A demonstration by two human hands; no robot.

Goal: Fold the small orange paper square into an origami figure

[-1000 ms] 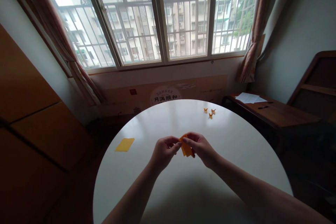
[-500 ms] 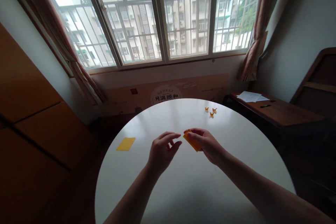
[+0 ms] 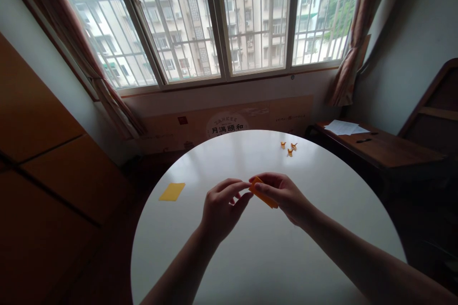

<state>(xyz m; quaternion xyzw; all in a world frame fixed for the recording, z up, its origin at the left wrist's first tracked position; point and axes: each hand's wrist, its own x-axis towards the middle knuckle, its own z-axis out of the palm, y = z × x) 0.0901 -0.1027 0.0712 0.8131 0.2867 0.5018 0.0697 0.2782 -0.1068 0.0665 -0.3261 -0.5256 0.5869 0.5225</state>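
Observation:
A folded piece of orange paper [image 3: 265, 196] is held above the white table, gripped between the thumb and fingers of my right hand [image 3: 282, 195]. From the other side my left hand [image 3: 225, 207] reaches its left corner, with thumb and index fingertip closed on that edge. How deep the pinch goes is hard to see. Flat on the table to the left lies a yellow sheet stack [image 3: 172, 192], apart from both hands. Three small folded orange paper figures [image 3: 289, 152], shaped like birds, stand near the far right of the tabletop.
The round white table [image 3: 186, 267] curves away toward a barred window [image 3: 254, 24]. A low wooden side table [image 3: 393, 150] at the right carries paper sheets [image 3: 345, 127] and a dark small object. Orange-brown cabinets [image 3: 53, 176] stand at the left.
My left hand has moved right, and its fingertips have come onto the orange paper's left corner. The paper has turned slightly in my right hand. The camera view has shifted a little.

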